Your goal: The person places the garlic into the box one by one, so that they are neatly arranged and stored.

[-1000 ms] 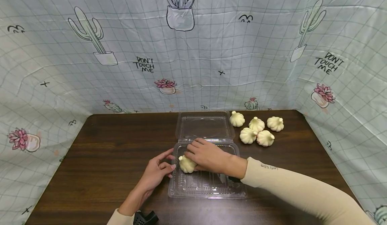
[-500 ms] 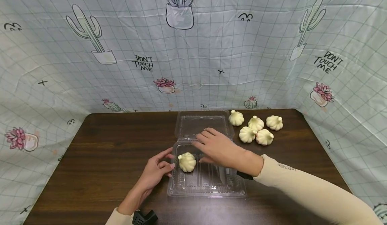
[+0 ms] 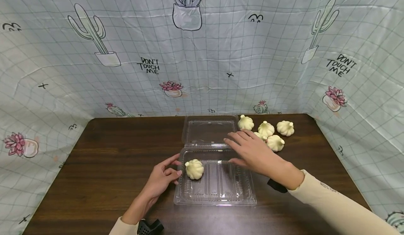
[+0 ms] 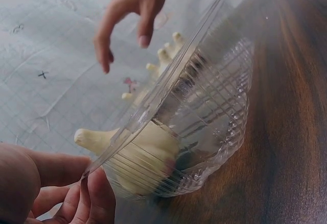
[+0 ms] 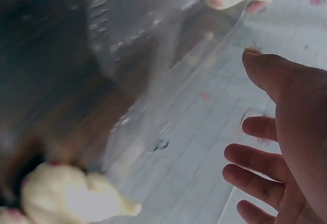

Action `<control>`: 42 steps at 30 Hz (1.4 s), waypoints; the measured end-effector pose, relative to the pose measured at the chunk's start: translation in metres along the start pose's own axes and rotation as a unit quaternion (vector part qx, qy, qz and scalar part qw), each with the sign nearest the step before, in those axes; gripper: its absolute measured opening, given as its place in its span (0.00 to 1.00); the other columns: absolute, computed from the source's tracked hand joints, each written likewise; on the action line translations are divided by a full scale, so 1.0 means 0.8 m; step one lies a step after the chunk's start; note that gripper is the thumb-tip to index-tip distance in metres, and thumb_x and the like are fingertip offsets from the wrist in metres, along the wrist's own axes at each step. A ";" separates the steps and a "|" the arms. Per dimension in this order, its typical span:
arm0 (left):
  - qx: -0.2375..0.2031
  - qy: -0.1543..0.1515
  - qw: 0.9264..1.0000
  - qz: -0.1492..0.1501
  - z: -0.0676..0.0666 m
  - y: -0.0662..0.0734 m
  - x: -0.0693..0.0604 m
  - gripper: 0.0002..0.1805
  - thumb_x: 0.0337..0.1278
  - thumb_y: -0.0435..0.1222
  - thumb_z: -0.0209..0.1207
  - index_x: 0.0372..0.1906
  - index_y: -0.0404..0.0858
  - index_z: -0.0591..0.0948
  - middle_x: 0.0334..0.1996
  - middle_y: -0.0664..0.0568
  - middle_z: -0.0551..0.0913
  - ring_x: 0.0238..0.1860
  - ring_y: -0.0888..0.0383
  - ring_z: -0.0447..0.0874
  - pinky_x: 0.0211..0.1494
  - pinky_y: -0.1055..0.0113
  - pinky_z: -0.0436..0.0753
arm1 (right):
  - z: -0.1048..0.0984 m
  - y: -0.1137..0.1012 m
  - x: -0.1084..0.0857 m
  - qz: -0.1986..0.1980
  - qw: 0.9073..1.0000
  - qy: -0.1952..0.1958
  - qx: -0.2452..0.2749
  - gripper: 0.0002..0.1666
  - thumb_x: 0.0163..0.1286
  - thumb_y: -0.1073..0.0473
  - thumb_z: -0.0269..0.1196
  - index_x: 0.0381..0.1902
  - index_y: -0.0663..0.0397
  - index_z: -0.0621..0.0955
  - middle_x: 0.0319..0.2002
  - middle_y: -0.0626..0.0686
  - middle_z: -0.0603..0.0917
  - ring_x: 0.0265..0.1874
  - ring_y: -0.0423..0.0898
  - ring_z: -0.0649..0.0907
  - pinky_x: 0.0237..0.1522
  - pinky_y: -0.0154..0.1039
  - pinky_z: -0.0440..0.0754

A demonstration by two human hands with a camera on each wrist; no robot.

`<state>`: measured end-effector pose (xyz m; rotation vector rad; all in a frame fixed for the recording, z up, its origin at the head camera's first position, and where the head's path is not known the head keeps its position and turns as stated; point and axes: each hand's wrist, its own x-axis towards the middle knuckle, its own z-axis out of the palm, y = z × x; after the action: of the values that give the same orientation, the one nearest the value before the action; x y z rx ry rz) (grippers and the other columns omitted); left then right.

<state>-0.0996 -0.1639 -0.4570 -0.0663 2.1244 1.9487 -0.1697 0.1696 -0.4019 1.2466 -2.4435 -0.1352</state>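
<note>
A clear plastic clamshell box (image 3: 221, 200) lies on the table with its lid (image 3: 209, 133) folded back. One garlic bulb (image 3: 194, 169) sits inside at the left. My left hand (image 3: 161, 179) pinches the box's left rim between thumb and fingers, as the left wrist view shows up close. My right hand (image 3: 255, 152) hovers over the right side of the box, its fingers spread and holding nothing. It partly covers one bulb of the loose group of garlic bulbs (image 3: 266, 129). In the right wrist view a blurred garlic bulb (image 5: 66, 193) appears at the lower left.
The dark wooden table (image 3: 120, 158) is bordered at the back and sides by a patterned curtain (image 3: 202, 59). Several garlic bulbs lie at the table's back right, beside the lid; one garlic bulb (image 3: 285, 128) sits slightly apart on the right.
My right hand let go of the garlic bulb, leaving it in the box, and moved right towards the loose bulbs. My left hand stayed at the box's left rim.
</note>
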 end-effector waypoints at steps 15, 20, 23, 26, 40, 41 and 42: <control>0.002 -0.002 1.000 0.000 -0.001 0.000 -0.002 0.33 0.72 0.23 0.59 0.79 0.31 0.67 0.61 0.37 0.75 0.33 0.62 0.80 0.36 0.68 0.84 | 0.013 0.044 -0.081 0.083 0.995 0.056 0.023 0.39 0.76 0.34 0.61 0.64 0.63 0.80 0.57 0.64 0.83 0.54 0.64 0.82 0.61 0.61 0.79; 0.000 -0.004 1.000 0.001 -0.001 0.001 -0.002 0.33 0.72 0.22 0.59 0.79 0.31 0.67 0.62 0.37 0.74 0.33 0.62 0.78 0.36 0.68 0.84 | 0.018 0.055 -0.101 0.105 0.992 0.072 0.021 0.52 0.82 0.26 0.31 0.62 0.64 0.81 0.57 0.66 0.82 0.52 0.66 0.81 0.58 0.62 0.79; 0.000 -0.003 1.000 0.001 0.000 0.001 -0.002 0.33 0.72 0.22 0.59 0.79 0.31 0.67 0.61 0.37 0.74 0.32 0.62 0.78 0.36 0.68 0.84 | 0.020 0.061 -0.111 0.119 0.990 0.075 0.020 0.53 0.81 0.25 0.30 0.61 0.64 0.81 0.57 0.66 0.83 0.51 0.66 0.82 0.57 0.63 0.79; 0.001 -0.005 1.000 0.002 0.000 0.001 -0.002 0.33 0.73 0.22 0.59 0.79 0.31 0.66 0.62 0.36 0.74 0.33 0.62 0.79 0.36 0.68 0.84 | 0.023 0.066 -0.120 0.128 0.989 0.073 0.018 0.53 0.81 0.25 0.29 0.61 0.64 0.81 0.58 0.66 0.82 0.51 0.66 0.82 0.56 0.64 0.79; 0.001 -0.005 1.000 0.006 0.001 0.000 0.001 0.33 0.72 0.22 0.59 0.79 0.30 0.66 0.62 0.36 0.75 0.33 0.63 0.79 0.36 0.69 0.84 | 0.035 0.089 -0.150 0.160 0.986 0.052 0.006 0.57 0.77 0.22 0.28 0.66 0.64 0.79 0.60 0.67 0.81 0.49 0.68 0.81 0.53 0.65 0.79; 0.002 -0.005 1.000 0.007 0.001 0.000 0.001 0.33 0.72 0.22 0.59 0.79 0.30 0.66 0.62 0.35 0.75 0.33 0.63 0.79 0.36 0.69 0.84 | 0.036 0.090 -0.151 0.160 0.986 0.053 0.005 0.57 0.77 0.22 0.28 0.66 0.64 0.78 0.60 0.67 0.81 0.49 0.68 0.81 0.53 0.65 0.79; 0.003 -0.003 1.000 0.008 0.002 0.000 0.001 0.33 0.72 0.22 0.59 0.79 0.30 0.67 0.62 0.36 0.75 0.33 0.63 0.79 0.36 0.69 0.84 | 0.037 0.091 -0.152 0.159 0.986 0.054 0.004 0.57 0.77 0.23 0.27 0.67 0.65 0.78 0.60 0.67 0.81 0.48 0.68 0.81 0.53 0.65 0.79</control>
<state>-0.1005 -0.1625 -0.4572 -0.0418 2.1322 1.9495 -0.1719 0.3070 -0.4465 0.8265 -2.5101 0.0310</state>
